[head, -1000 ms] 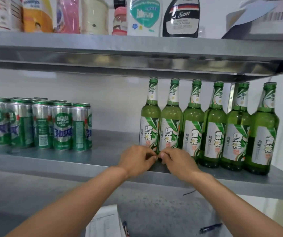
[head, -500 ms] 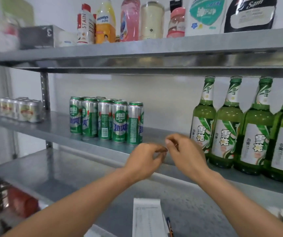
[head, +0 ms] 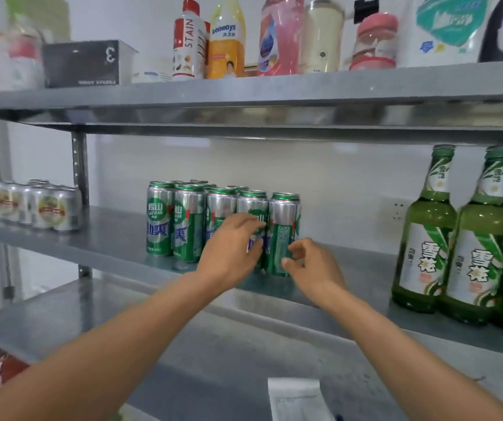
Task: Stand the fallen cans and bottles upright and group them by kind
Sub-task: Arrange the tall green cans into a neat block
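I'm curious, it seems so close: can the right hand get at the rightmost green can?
Probably yes. The right hand is beside the rightmost green can, at its lower right, with bare shelf on that side; the left hand lies over the neighbouring cans.

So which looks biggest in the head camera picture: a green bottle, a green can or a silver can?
1. Green bottle
2. Green can
3. Silver can, though it seems farther off, so it may look smaller than it is.
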